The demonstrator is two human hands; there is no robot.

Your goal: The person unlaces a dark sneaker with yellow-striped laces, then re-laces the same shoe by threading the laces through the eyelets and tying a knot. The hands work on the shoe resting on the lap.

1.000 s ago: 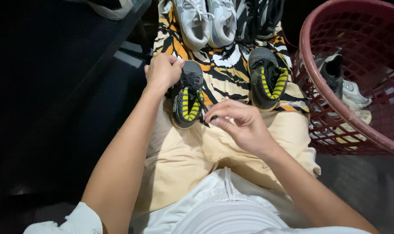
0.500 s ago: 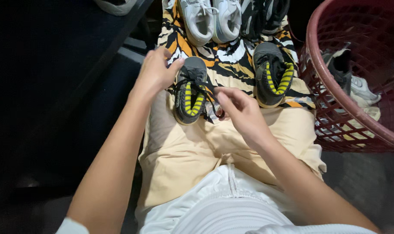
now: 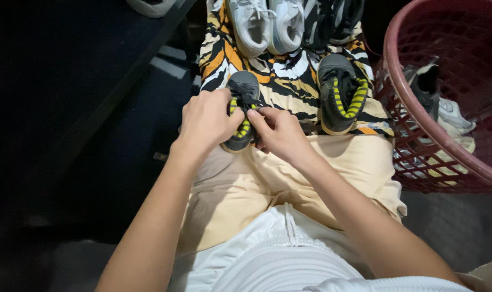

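The red basket (image 3: 413, 108) is cut off at the right edge, the shoes inside half hidden. On the striped cloth (image 3: 289, 75), the left hand (image 3: 207, 120) covers much of a small black shoe (image 3: 243, 92) with yellow stripes; the right hand (image 3: 278, 131) pinches its black lace, fingers closed. Whether the left hand grips is unclear

Left arm: bare forearm extends forward from lower left, angled toward centre.
Left hand (image 3: 209, 120): back faces up, fingers curled, thumb pressed inward in a pinch.
Right arm: bare forearm extends from lower right, angled up-left.
Right hand (image 3: 278, 132): fingers bent, fingertips pinched beside left thumb.
Spacing: hands nearly touching.
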